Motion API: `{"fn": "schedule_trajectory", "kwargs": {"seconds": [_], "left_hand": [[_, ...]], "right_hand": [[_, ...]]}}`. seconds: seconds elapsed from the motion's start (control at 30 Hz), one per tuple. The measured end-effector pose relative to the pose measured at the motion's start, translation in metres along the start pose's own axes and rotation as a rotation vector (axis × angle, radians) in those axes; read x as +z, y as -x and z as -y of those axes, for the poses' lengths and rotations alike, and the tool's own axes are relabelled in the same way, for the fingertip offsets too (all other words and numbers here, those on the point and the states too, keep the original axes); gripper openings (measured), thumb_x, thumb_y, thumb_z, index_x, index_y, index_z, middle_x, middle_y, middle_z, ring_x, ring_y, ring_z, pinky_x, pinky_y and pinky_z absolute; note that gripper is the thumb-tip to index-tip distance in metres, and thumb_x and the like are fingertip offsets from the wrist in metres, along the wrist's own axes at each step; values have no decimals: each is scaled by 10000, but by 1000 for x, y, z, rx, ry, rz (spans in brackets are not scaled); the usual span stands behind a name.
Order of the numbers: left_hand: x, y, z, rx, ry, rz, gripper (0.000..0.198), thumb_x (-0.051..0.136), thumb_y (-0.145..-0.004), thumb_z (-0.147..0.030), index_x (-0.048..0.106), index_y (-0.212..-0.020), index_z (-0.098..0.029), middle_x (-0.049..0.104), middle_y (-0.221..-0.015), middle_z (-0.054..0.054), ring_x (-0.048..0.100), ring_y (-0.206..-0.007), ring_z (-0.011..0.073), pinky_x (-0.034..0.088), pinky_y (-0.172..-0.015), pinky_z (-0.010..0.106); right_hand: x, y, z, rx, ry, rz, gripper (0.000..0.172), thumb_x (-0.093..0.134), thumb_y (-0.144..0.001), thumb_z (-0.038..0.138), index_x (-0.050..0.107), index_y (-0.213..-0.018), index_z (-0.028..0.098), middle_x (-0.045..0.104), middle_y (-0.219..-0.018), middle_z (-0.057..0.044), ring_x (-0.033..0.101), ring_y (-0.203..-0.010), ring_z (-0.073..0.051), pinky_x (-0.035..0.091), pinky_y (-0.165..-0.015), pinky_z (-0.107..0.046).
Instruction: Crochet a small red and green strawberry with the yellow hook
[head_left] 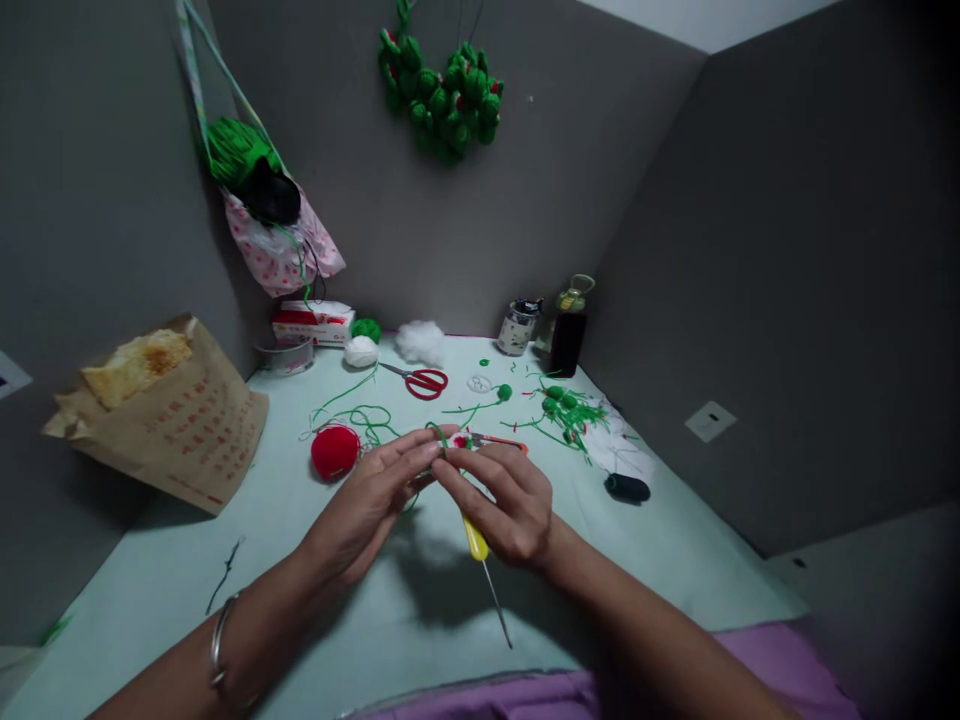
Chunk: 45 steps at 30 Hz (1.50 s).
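Note:
My left hand (386, 485) is closed in a pinch on a small crochet piece (460, 440) of green, white and red yarn; much of it is hidden by fingers. My right hand (510, 505) meets it there, fingertips at the green yarn. A crochet hook (475, 541) with a yellow handle is tucked under the right fingers, its thin metal shaft pointing down toward me. Left of my hands sits a red yarn ball (335, 452), with loose green yarn (367, 420) behind it. An orange-handled tool (510, 442) lies partly hidden behind the right hand.
Red-handled scissors (426, 383), a white yarn ball (361, 351) and stuffing (421, 342) lie farther back. Small green crocheted pieces (566, 402) and a dark green spool (628, 488) are to the right. A paper bag (180, 420) with bread stands left; green crocheted pieces (442, 95) hang on the wall.

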<state>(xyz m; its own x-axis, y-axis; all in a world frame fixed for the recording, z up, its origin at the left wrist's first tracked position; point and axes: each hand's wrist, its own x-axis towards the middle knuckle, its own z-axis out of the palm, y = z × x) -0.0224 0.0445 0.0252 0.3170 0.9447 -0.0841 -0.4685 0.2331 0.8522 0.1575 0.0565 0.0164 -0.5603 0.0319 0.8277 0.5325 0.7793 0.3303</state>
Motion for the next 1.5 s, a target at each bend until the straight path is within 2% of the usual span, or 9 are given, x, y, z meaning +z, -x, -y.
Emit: {"fn": "schedule_trajectory", "kwargs": {"seconds": [0.23,0.37,0.47,0.63,0.77,0.9,1.1,1.27,1.5], "left_hand": [[-11,-25,11,47,-103,-54,240,816,-802,-333,784,-1004,-207,758,-889,25,665,-841,172,496,-791,269],[-16,-30,13,129,-204,-122,181,847,-780,-285,795,-932,-202,748,-823,6,660,-844,176,477,-828,266],[-17,-29,19,140,-240,-128,168,859,-762,-276,814,-893,-181,757,-843,23,660,-803,179,484,-822,280],[-24,-29,38,120,-170,-191,239,825,-801,-345,809,-989,-198,737,-827,12,639,-769,142,502,-777,247],[-31,-32,45,40,-73,-184,324,807,-803,-401,783,-1031,-173,688,-763,8,578,-610,98,498,-625,220],[-37,-32,42,-12,-40,-128,362,858,-741,-311,769,-1046,-138,676,-754,15,561,-581,78,477,-598,197],[-44,-32,40,15,-138,-69,456,838,-774,-320,726,-1188,-167,725,-874,50,666,-785,166,497,-729,261],[-47,-31,41,105,-313,-124,473,817,-803,-333,704,-1252,-232,703,-884,10,653,-830,189,463,-793,302],[-46,-29,34,222,-482,-153,426,826,-785,-304,752,-1202,-258,705,-907,26,598,-1210,279,396,-1015,354]], "right_hand": [[14,19,-2,35,-51,54,292,575,-941,56,694,-1198,125,757,-1080,-130,660,-942,-201,583,-816,-330],[19,23,-7,534,-261,15,296,560,-972,111,641,-1234,223,705,-1105,-98,675,-970,-192,582,-826,-345],[24,22,-10,978,-709,87,153,688,-928,299,637,-1046,216,677,-941,-40,673,-790,-165,566,-729,-318],[36,26,-7,1327,-1198,147,279,809,-801,401,613,-845,208,636,-739,21,623,-676,-138,501,-649,-274],[41,28,0,1396,-1223,145,314,855,-736,400,617,-796,204,602,-690,37,559,-621,-119,458,-602,-261],[44,28,2,1412,-1209,135,304,871,-711,374,630,-783,202,613,-697,34,547,-626,-111,445,-616,-259],[46,36,-3,1450,-1370,205,308,751,-841,455,692,-995,195,650,-664,30,609,-580,-116,476,-609,-263],[50,41,-7,1447,-1439,272,370,837,-757,460,726,-972,179,683,-685,23,618,-558,-102,490,-582,-242],[48,40,-9,1458,-1586,425,429,820,-760,510,732,-980,153,717,-703,-13,594,-519,-86,501,-547,-222]]}}
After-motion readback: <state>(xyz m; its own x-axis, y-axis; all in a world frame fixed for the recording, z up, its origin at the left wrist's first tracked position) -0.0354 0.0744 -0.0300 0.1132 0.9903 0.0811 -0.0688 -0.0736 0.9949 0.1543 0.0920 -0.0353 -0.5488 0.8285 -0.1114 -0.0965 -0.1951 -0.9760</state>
